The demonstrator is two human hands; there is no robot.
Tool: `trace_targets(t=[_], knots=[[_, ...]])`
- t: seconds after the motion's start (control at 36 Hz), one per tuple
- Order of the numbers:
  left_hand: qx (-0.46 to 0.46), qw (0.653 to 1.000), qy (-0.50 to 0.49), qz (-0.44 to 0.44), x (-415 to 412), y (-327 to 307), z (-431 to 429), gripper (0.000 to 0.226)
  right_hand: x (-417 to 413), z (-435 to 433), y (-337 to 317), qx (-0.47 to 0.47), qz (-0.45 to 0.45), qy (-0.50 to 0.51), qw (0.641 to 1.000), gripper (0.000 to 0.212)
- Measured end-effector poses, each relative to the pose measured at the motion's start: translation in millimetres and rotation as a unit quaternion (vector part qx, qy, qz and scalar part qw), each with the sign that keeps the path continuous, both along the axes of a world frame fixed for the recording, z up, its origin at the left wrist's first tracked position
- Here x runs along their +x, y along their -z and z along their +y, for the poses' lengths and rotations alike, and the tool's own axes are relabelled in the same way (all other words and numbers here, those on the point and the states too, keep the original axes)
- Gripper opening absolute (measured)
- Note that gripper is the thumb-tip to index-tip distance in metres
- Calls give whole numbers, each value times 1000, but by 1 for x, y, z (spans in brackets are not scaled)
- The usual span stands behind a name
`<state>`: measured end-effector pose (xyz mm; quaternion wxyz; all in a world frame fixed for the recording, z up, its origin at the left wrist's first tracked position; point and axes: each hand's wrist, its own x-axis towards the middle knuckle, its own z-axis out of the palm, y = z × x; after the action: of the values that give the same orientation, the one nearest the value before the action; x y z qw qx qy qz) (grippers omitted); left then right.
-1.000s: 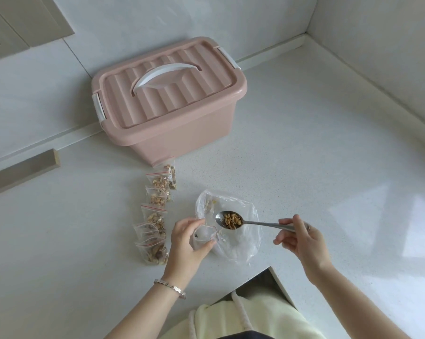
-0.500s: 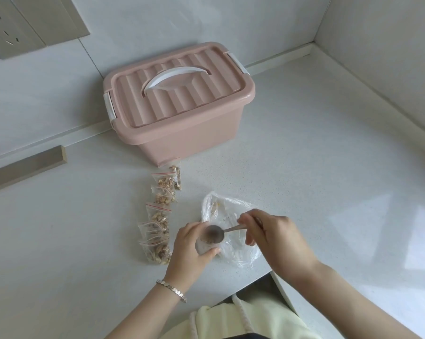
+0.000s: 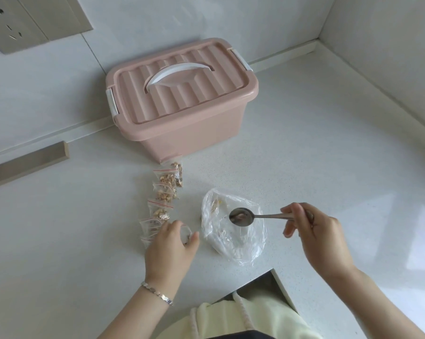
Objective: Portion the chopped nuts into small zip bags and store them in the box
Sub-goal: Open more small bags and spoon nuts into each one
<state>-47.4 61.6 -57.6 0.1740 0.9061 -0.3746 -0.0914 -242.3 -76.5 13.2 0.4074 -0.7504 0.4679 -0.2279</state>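
Note:
My left hand (image 3: 168, 250) holds a small clear zip bag (image 3: 185, 234) upright on the counter, its mouth open. My right hand (image 3: 314, 234) grips the handle of a metal spoon (image 3: 242, 216), whose empty bowl hovers over a larger crumpled clear bag (image 3: 233, 228) with a few nut bits inside. Several filled small zip bags (image 3: 165, 192) with red seal lines lie in a row from my left hand up to the pink storage box (image 3: 182, 99). The box stands against the back wall with its lid on and its white handle flat.
The white counter (image 3: 328, 155) runs to a wall corner at the back right. Its cut-out edge (image 3: 277, 282) lies close to my body. A wall socket plate (image 3: 13, 20) is at the top left, and a wooden strip (image 3: 28, 162) lies along the left wall.
The spoon came to the small bag's mouth with nuts, tipped them in, and has now drawn back right, empty, over the large bag. My left hand stayed on the small bag.

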Motion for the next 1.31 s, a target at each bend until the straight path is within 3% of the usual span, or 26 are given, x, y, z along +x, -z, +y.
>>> trace_targets(t=[0.19,0.36,0.42,0.47,0.56,0.64,0.72,0.78,0.89,1.17,1.31], knots=[[161,984,16,-73,12,-2,-12,37,-3,-3,8,22,4,18,1000,25],[118,986,29,-113,18,-4,-17,47,-9,-4,10,31,2,45,999,27],[49,995,44,-74,18,-9,-25,50,-12,-6,11,36,0,61,998,27],[25,998,59,24,18,-13,-36,53,-14,-7,13,41,-2,74,996,28],[-4,989,97,107,16,-13,-53,33,-14,-8,19,48,-5,80,996,27],[69,976,156,137,9,-6,-68,14,-12,-8,33,58,-10,83,995,27],[190,954,172,158,3,5,-77,30,-8,-5,47,69,-13,77,995,27],[218,948,173,156,2,12,-80,47,-4,-2,53,78,-16,66,995,25],[145,961,173,161,-4,17,-82,57,3,0,63,114,-31,56,991,23],[10,973,166,161,-25,26,-91,27,-3,-23,73,109,-10,60,992,22],[11,964,210,163,-25,24,-92,22,-19,-35,75,89,10,80,993,21]])
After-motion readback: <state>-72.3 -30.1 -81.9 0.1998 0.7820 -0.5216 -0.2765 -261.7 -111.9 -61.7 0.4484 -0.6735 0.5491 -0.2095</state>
